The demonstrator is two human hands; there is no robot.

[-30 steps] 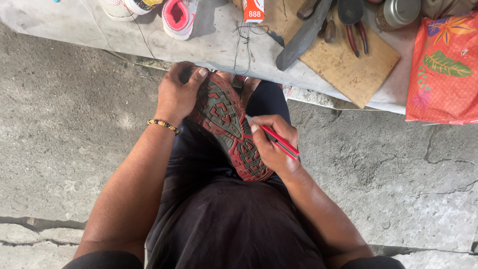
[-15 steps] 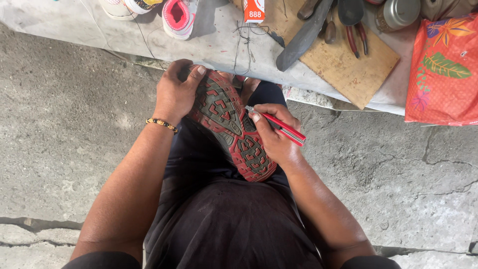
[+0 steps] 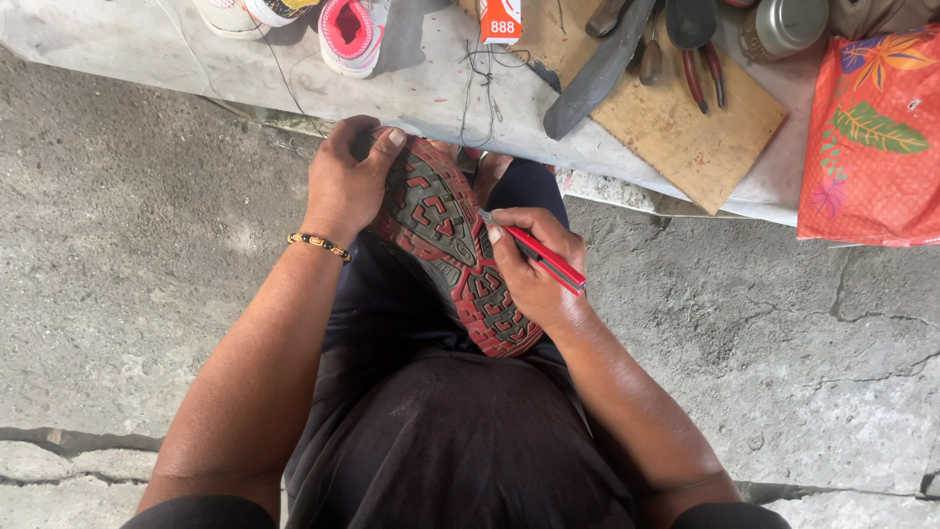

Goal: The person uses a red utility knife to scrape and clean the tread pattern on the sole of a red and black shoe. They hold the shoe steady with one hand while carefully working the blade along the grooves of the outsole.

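Note:
A shoe with a red and dark grey tread sole [image 3: 446, 245] lies sole-up on my lap. My left hand [image 3: 348, 176] grips its toe end, fingers curled over the top edge; a beaded bracelet [image 3: 318, 245] circles that wrist. My right hand [image 3: 534, 269] rests on the sole's right edge and holds a red utility knife [image 3: 537, 253], its tip touching the sole near the middle.
A low cloth-covered bench [image 3: 421, 78] runs across the top, with a pink and white shoe [image 3: 352, 29], a wooden board [image 3: 676, 118], a long dark blade [image 3: 597, 69], red-handled pliers [image 3: 700, 73] and a metal tin [image 3: 788, 24]. An orange floral bag [image 3: 871, 137] sits at right. Cracked concrete floor [image 3: 127, 255] surrounds me.
My right hand has shifted slightly up along the sole's edge with the knife. The left hand and shoe stay put.

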